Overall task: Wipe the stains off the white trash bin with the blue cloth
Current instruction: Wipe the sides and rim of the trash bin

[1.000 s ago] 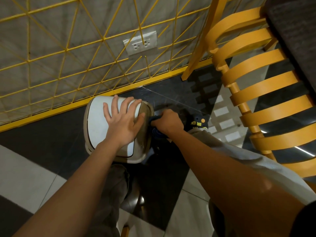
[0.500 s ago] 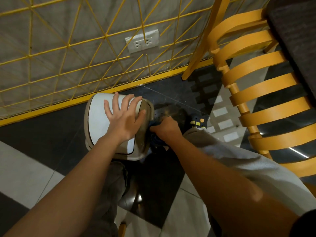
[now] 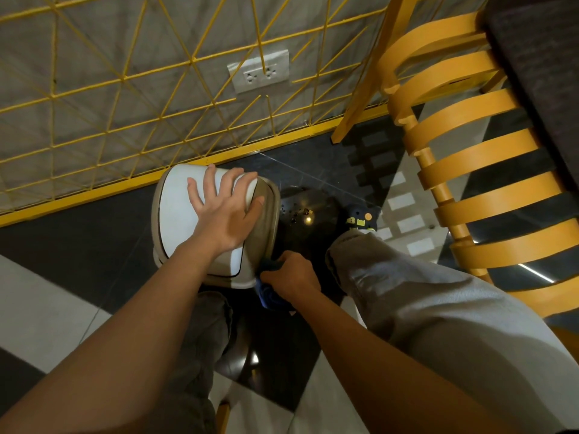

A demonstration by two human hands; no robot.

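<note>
Glossy black-and-white floor (image 3: 78,245), yellow wire grid (image 3: 123,78) behind; left hand (image 3: 224,219) lay flat, grip released, on white trash bin (image 3: 175,220); right hand (image 3: 294,277) grasped blue cloth (image 3: 269,297) at its near corner.

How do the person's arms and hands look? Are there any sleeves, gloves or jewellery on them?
The left forearm and right forearm are bare; no sleeve is in view. The left hand and the right hand wear no gloves, and no ring, watch or bracelet shows.
</note>
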